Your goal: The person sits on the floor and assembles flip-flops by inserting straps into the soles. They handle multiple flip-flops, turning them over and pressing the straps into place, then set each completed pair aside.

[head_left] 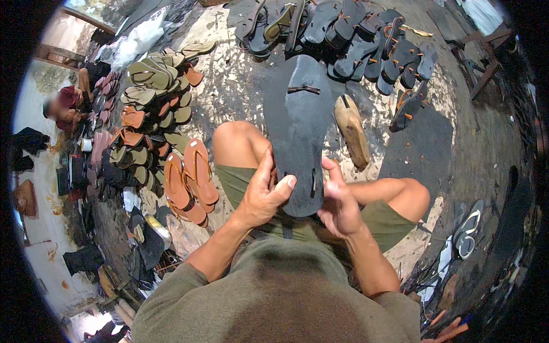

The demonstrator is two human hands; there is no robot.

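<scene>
A large black sandal is held sole-up above my lap, its toe pointing away from me. A slit with a strap end crosses the sole near the toe, and another slit shows by the heel. My left hand grips the left edge near the heel, thumb on the sole and fingers mostly hidden behind. At the right edge of the heel, my right hand has its fingers curled against the sandal, partly blurred. The upper side of the sandal is hidden. Just right of it lies a wooden shoe last.
Black sandals crowd the far side. At left are piled olive sandals and tan flip-flops. A black sheet lies right of my knee, and a white-strapped sandal farther right. A person sits at far left.
</scene>
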